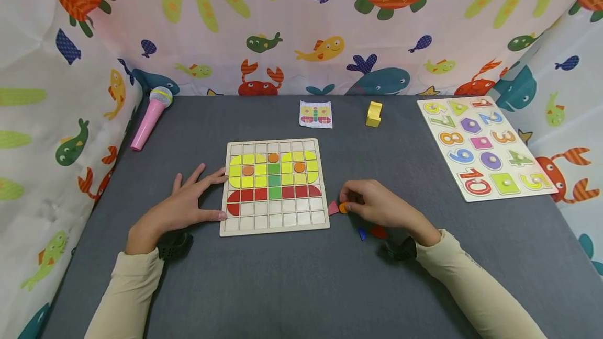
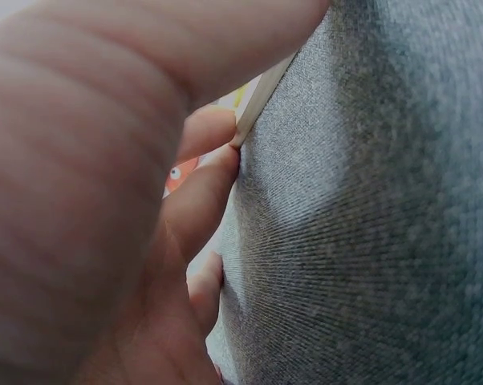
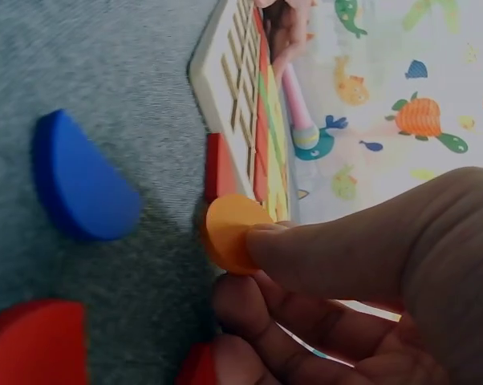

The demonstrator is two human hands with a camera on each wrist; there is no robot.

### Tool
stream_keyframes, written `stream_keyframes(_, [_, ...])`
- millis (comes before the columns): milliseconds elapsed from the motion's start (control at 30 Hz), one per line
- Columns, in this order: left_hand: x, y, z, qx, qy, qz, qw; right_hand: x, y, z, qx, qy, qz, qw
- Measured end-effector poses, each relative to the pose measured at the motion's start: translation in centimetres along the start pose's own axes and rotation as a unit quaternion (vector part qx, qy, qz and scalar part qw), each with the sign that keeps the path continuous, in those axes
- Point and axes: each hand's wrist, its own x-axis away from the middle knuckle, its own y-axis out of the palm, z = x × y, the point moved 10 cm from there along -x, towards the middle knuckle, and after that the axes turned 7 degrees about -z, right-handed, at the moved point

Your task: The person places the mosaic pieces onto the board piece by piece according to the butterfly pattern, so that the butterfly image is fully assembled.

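Note:
A square wooden grid board [image 1: 275, 227] lies on the table, with yellow, green, red and orange pieces set in its upper rows and bare cells in the lower ones. My left hand [image 1: 183, 205] rests at the board's left side, its thumb and straight fingers touching the edge. Just off the right edge, my right hand [image 1: 379, 204] pinches an orange round piece [image 3: 229, 233] between thumb and fingers. Beside that piece lies a red piece [image 1: 333, 208], close to the board. Nearer me are a blue half-round piece [image 3: 81, 180] and red rounded pieces [image 3: 41, 345], partly under the hand.
A small picture card [image 1: 315, 114] and a yellow block [image 1: 374, 114] sit behind the board. At the back left lies a pink toy microphone [image 1: 152, 119]. A number-and-shape puzzle board [image 1: 485, 149] lies at the right. A patterned curtain [image 1: 292, 25] borders the table.

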Motion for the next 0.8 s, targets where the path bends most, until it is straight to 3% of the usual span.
stream_keyframes(300, [-0.1,0.0,0.1,-0.005,0.003,0.002,1.0,-0.8,-0.5,-1.2,-0.021,-0.015,0.004,0.9997])
stream_keyframes(800, [0.0,0.0,0.2,-0.007,0.002,0.005,1.0,-4.6,0.9,-3.4,-0.062,-0.03,-0.008,0.9975])
